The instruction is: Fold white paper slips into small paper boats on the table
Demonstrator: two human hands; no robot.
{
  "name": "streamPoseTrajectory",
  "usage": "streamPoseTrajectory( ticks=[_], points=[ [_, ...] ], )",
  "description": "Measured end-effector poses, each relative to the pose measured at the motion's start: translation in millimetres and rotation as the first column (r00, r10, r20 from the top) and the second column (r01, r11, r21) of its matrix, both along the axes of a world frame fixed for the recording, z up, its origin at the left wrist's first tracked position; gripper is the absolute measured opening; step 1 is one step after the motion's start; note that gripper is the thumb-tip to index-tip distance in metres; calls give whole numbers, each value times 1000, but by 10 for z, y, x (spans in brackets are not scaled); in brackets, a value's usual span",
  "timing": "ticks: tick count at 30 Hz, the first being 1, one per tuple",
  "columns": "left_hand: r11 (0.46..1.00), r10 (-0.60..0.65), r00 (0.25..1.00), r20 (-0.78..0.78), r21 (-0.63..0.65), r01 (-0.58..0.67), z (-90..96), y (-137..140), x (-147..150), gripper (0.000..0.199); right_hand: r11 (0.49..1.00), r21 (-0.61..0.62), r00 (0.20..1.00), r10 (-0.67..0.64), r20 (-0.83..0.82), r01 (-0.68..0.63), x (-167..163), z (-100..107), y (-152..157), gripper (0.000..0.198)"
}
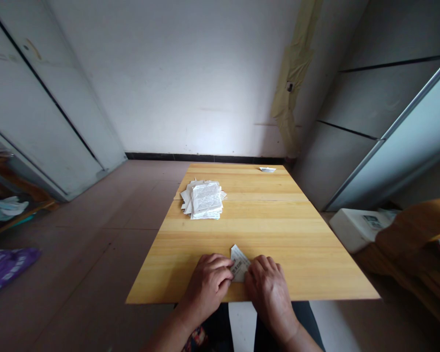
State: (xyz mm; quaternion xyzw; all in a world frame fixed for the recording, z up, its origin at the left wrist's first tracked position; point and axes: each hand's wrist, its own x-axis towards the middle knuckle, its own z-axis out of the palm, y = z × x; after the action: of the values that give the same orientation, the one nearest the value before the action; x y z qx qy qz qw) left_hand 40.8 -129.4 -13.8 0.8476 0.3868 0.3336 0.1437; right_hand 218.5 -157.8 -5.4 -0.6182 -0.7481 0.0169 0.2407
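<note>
Beyond the far edge of a pale yellow wooden table point(271, 215), a plain white wall point(190, 73) is standing, with a grey panelled wardrobe point(352, 98) on the right and a white cabinet point(33, 98) on the left. By the table's near edge, a small pointed piece of white printed paper point(241, 264) is lying between two hands: the left hand point(209, 278) is touching its left edge with bent fingers, the right hand point(268, 283) is resting curled over its right edge — both look narrow, but whether they are pinching or only pressing, I cannot tell. It is probably handling as light, thin and easily torn, so edges and folds are seeming the safest holds. Farther left, a ragged stack of white printed sheets point(206, 199) is lying; a small white folded paper point(267, 169) is sitting at far right — on smooth-looking wood
</note>
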Motion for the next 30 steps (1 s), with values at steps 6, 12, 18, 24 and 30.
streamPoseTrajectory(
  ticks=[6,12,18,24,30],
  points=[
    [999,-7,999,39,43,5,-52,3,-9,17,998,-55,999,-36,31,38,-24,21,14,16],
    [999,-1,999,48,48,-1,-46,-2,-10,16,996,-70,994,-46,97,52,-37,32,47,15],
    [999,-1,1000,24,46,0,-16,-21,-9,18,995,-77,994,-51,101,59,-37,43,56,16],
    [999,-20,1000,-24,40,21,14,-64,-29,18,996,-58,993,-56,107,63,-44,33,61,15],
    [999,-3,999,-41,46,5,29,-89,-29,18,993,-68,990,-84,113,92,-60,32,57,15]
  ],
)
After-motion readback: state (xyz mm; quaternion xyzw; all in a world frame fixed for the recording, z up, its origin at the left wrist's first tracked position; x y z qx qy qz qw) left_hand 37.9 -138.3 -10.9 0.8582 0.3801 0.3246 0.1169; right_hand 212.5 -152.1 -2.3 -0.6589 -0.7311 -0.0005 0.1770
